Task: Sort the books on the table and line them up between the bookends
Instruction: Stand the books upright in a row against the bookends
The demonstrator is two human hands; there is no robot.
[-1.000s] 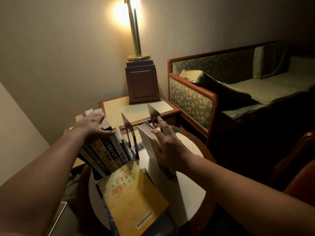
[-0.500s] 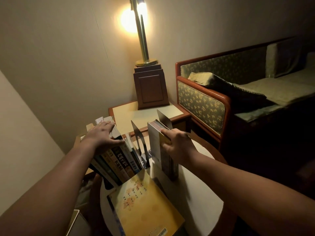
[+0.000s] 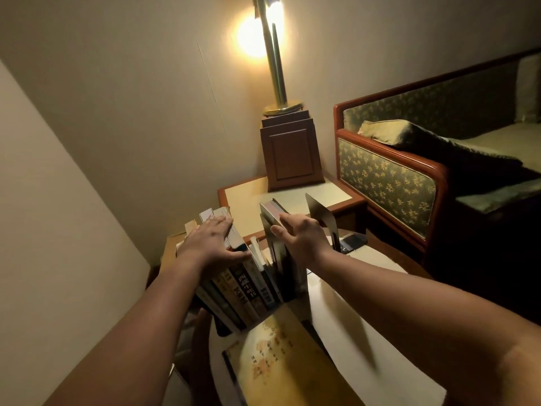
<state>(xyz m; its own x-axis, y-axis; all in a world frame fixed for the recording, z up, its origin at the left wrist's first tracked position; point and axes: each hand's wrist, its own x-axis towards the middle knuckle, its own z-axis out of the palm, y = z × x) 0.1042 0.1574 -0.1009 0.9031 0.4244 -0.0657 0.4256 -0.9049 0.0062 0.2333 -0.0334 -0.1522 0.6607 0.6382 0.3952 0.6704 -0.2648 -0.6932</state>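
A row of books (image 3: 243, 291) leans to the left at the left edge of the round white table (image 3: 366, 312). My left hand (image 3: 209, 241) lies across their top edges, with the thumb against the outermost spine. My right hand (image 3: 304, 237) grips the top of an upright pale-covered book (image 3: 268, 221) just right of the row. A metal bookend (image 3: 320, 213) stands behind and to the right of that hand. The second bookend is mostly hidden between the row and the held book. A yellow book (image 3: 278, 361) lies flat at the near edge.
A small dark object (image 3: 352, 241) lies on the table past the bookend. Behind stands a wooden side table (image 3: 336, 197) carrying a lit brass lamp (image 3: 276, 83) on a wooden base. A green patterned sofa (image 3: 386, 183) stands at the right, and a wall runs along the left.
My right hand closed on the top of the upright book and moved it left, close to the leaning row. My left hand stayed on the row's top.
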